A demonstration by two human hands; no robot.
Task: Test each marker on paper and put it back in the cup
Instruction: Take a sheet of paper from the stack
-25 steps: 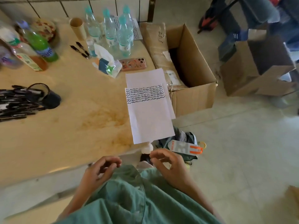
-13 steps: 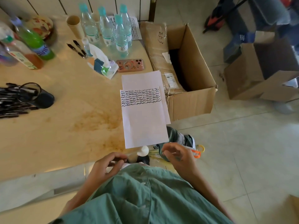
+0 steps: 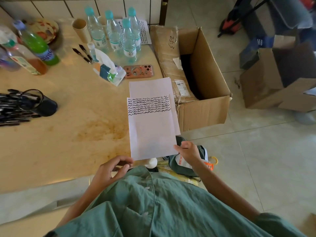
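Markers (image 3: 12,106), a dark heap at the far left edge of the frame, spilling from a black cup (image 3: 43,104) tipped on its side with its mouth toward that edge. Long axes running roughly left to right, level with the frame. Paper (image 3: 150,127) at centre, near end overhanging the table (image 3: 68,134) edge, rows of black squiggles across its upper part. Left hand (image 3: 111,170) low at centre, just beside the sheet's lower left corner, fingers loosely curled, holding nothing visible. Right hand (image 3: 188,152) at the sheet's lower right corner, fingers curled, apparently pinching something thin and dark; too small to tell what. Judged nearer to the heap: left hand, with cup and markers well apart from it, up and to the left.
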